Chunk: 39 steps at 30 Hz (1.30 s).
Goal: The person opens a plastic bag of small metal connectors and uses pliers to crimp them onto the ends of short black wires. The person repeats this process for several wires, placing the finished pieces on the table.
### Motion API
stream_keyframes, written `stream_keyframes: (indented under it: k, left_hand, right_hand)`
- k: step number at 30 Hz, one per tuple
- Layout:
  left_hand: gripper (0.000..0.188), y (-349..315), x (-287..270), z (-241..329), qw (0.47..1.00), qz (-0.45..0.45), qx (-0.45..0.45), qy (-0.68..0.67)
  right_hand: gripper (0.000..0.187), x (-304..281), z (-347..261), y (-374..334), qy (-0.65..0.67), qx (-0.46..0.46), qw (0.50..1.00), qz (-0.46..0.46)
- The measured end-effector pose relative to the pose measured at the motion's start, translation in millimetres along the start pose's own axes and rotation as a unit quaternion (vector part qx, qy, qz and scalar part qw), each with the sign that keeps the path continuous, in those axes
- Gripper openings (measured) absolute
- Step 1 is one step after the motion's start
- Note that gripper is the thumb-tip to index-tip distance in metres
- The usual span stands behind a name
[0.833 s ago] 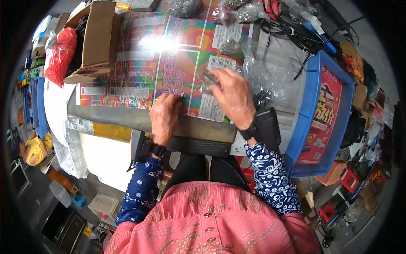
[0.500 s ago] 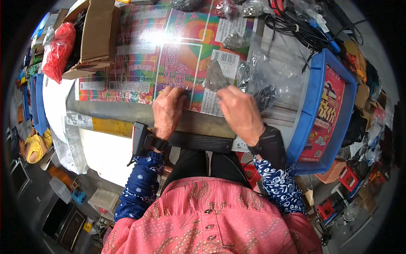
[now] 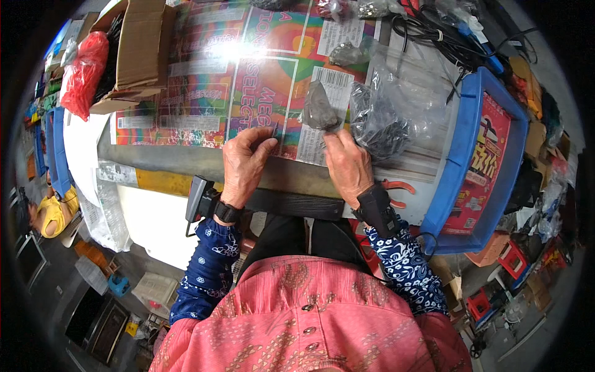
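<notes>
My left hand (image 3: 245, 166) is above the table's near edge, its thumb and index finger brought together around a small dark thing (image 3: 274, 131) too fine to name. My right hand (image 3: 348, 163) is beside it, fingers bent and pressed together at the lower end of a small greyish plastic bag (image 3: 320, 106). Whatever those right fingertips hold is hidden. The bag lies on a colourful printed sheet (image 3: 204, 121). Right of it, a larger clear plastic bag (image 3: 387, 118) contains dark thin pieces. Orange-handled pliers (image 3: 401, 187) lie beside my right wrist.
At the far left stands an open cardboard box (image 3: 144, 46), with a bag of red pieces (image 3: 85, 77) against it. A blue tray (image 3: 455, 170) bounds the right side. Black cables (image 3: 434, 34) and another small bag (image 3: 348, 54) lie toward the back.
My right hand, blurred before, has turned and its wrist has shifted left, uncovering the pliers. The small greyish bag has shifted slightly. My left thumb and index finger now show more clearly.
</notes>
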State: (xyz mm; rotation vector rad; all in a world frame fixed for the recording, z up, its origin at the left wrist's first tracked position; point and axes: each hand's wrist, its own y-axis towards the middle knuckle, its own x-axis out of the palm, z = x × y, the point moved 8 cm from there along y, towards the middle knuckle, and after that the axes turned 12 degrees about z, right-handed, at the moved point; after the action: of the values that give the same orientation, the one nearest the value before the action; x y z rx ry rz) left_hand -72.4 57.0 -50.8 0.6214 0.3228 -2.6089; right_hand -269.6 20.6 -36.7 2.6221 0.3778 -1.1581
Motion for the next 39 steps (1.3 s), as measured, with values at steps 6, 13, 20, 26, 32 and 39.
stream_keyframes:
  k: [6,13,20,26,32,39]
  left_hand:
    - [0.019,-2.9,-2.9,15.2,0.991,0.014,0.093,0.097]
    - [0.022,-2.4,-3.4,20.4,0.978,0.018,0.141,0.155]
    - [0.02,-0.8,-3.6,47.8,0.978,0.04,0.155,0.137]
    - [0.013,9.4,9.4,67.9,0.994,0.037,0.088,0.048]
    - [0.016,10.2,26.3,82.8,0.995,0.042,0.086,0.015]
    - [0.012,23.7,41.3,52.8,0.988,-0.016,-0.058,-0.145]
  right_hand:
    - [0.027,1.0,-0.2,-0.1,-0.018,-0.022,1.0,0.014]
    - [0.01,12.2,-13.4,-1.2,-0.118,-0.128,0.985,-0.017]
    - [0.002,27.4,-21.9,5.5,-0.222,-0.133,0.965,-0.049]
    - [0.004,26.9,-17.3,13.2,-0.169,-0.09,0.979,-0.076]
    - [0.012,-16.5,-19.2,14.7,-0.008,-0.032,0.999,0.006]
    - [0.021,-54.1,-55.1,47.9,0.124,-0.109,0.973,0.16]
